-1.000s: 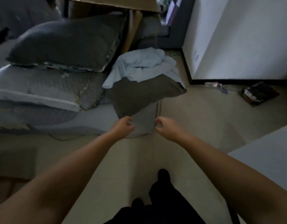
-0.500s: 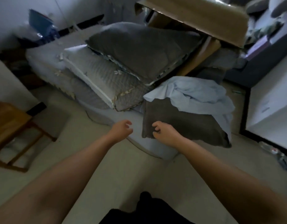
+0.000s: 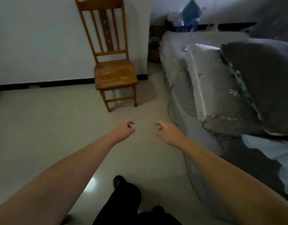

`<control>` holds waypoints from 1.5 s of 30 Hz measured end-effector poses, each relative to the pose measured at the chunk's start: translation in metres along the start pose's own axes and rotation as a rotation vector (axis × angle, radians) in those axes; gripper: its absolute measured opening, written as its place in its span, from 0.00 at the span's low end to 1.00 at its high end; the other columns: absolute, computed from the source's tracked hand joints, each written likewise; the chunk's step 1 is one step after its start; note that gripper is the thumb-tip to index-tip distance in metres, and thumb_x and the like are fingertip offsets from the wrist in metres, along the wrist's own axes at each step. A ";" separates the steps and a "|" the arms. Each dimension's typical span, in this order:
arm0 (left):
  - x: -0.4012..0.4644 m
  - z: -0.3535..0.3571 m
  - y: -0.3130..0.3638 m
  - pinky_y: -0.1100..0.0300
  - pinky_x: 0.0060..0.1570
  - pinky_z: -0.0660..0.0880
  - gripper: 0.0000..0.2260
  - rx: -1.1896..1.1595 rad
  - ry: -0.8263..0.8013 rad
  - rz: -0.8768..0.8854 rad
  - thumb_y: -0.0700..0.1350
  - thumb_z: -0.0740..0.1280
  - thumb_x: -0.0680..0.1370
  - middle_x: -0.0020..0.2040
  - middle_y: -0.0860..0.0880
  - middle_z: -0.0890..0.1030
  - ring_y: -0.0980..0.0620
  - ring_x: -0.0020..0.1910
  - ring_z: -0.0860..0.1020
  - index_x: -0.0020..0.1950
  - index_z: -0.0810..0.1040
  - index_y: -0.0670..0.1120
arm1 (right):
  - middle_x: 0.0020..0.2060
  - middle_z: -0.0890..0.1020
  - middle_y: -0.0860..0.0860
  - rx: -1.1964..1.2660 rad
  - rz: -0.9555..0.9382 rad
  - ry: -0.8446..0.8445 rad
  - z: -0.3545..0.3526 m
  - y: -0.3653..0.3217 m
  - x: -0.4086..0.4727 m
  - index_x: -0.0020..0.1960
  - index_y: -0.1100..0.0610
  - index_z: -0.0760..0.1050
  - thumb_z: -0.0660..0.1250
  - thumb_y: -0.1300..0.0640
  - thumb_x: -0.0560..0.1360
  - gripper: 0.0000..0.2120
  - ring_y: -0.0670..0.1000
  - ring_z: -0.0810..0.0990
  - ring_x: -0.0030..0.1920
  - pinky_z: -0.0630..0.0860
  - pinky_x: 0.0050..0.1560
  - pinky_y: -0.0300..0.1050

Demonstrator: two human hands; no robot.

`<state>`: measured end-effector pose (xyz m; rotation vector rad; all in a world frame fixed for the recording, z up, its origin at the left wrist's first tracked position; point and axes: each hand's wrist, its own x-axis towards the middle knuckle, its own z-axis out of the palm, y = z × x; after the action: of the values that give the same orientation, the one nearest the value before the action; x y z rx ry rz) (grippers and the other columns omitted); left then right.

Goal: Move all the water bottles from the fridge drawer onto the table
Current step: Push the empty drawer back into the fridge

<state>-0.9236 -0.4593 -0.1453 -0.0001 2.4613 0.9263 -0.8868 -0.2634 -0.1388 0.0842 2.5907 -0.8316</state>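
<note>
Head view: left hand [image 3: 123, 131] and right hand [image 3: 168, 132] hang loosely curled, holding nothing; no fridge drawer or bottles visible, so direction and nearer hand cannot be told

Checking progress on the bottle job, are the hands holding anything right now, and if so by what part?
Nothing is held. The left hand and right hand hang loosely curled and empty over the floor. No bottle, fridge or table is in view.

The blue object [image 3: 191, 13] at one o'clock is too blurred to identify. The dark pillow [image 3: 261, 82] and bed [image 3: 177, 51] run off the three o'clock edge. The chair [image 3: 112, 62] top is cropped at twelve.
</note>
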 end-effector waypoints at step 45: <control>0.200 -0.379 -0.247 0.62 0.52 0.69 0.13 -0.498 0.821 -0.686 0.42 0.64 0.76 0.56 0.45 0.79 0.45 0.55 0.77 0.60 0.77 0.44 | 0.55 0.79 0.55 -0.409 -0.849 -0.623 0.069 -0.487 0.487 0.67 0.56 0.70 0.60 0.57 0.78 0.18 0.54 0.78 0.54 0.73 0.53 0.45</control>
<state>-1.2289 -0.8483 -0.1474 -1.5508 2.4678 1.3252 -1.3931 -0.7346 -0.1224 -1.2454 2.0722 -0.4287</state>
